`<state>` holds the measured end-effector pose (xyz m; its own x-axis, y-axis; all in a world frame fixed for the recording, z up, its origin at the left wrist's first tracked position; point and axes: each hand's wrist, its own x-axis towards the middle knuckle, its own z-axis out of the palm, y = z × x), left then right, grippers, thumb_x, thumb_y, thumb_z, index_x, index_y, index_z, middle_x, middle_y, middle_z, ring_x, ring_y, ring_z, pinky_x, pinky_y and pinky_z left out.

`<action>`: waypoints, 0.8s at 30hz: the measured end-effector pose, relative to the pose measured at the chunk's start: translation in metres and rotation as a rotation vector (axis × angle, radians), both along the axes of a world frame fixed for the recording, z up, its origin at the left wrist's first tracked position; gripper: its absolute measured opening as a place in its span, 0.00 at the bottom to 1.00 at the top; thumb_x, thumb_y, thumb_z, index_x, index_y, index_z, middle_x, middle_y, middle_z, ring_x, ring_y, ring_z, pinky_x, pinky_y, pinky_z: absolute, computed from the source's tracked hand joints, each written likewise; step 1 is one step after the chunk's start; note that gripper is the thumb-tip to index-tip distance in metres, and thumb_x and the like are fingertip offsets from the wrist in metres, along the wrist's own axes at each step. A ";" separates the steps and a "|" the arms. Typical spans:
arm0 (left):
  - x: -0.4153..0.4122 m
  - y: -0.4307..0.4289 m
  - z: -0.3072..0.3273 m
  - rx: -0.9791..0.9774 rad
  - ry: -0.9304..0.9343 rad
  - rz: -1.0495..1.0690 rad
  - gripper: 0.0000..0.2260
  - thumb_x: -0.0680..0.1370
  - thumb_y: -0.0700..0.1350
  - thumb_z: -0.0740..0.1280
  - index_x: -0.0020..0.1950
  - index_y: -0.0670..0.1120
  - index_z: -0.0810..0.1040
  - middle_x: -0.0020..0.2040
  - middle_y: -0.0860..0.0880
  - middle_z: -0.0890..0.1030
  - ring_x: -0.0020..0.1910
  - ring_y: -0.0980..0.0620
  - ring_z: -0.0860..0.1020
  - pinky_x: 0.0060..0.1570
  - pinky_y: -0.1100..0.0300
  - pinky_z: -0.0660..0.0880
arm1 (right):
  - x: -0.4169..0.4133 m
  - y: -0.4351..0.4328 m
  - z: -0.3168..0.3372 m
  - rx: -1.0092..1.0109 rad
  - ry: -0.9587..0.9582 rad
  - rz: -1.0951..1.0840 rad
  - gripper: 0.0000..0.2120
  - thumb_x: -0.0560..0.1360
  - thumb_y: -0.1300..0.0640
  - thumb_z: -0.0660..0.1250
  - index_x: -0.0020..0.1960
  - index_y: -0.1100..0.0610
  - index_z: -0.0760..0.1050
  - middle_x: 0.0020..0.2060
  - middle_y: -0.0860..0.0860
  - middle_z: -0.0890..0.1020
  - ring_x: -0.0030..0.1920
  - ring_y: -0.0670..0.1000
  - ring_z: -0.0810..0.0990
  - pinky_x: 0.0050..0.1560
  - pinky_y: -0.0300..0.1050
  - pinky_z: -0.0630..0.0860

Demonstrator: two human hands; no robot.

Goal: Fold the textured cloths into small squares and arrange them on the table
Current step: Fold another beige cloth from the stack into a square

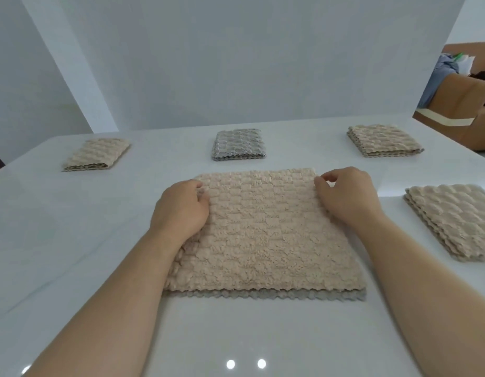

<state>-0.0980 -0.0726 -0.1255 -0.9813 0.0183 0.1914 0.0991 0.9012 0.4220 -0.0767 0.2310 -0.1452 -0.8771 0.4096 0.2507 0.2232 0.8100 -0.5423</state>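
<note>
- Left hand, fingers curled, grips the left edge of the beige textured square cloth.
- Right hand pinches its far right corner with curled fingers.

The large beige cloth lies flat and unfolded, and its surface is fluffy with a block pattern. Under it, a grey cloth shows only its zigzag edge on the near side. Beyond the large beige cloth three small folded cloths lie in a row, well apart: the left beige square, the grey square and the right beige square. To its right lies a layered beige pile.
</note>
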 end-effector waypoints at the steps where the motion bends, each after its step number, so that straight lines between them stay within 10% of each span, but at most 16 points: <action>1: 0.000 -0.001 0.000 0.003 -0.018 0.011 0.18 0.83 0.50 0.62 0.73 0.49 0.74 0.69 0.47 0.78 0.68 0.44 0.74 0.64 0.52 0.71 | 0.001 -0.001 -0.001 0.001 -0.021 -0.002 0.18 0.79 0.43 0.61 0.56 0.52 0.85 0.57 0.54 0.84 0.64 0.59 0.76 0.61 0.56 0.77; 24: -0.004 -0.001 -0.007 0.116 0.053 -0.061 0.13 0.81 0.46 0.66 0.64 0.49 0.82 0.61 0.50 0.83 0.55 0.54 0.78 0.53 0.64 0.67 | 0.015 -0.028 0.019 -0.070 0.210 0.222 0.06 0.77 0.54 0.68 0.51 0.50 0.82 0.48 0.46 0.81 0.51 0.48 0.77 0.52 0.41 0.68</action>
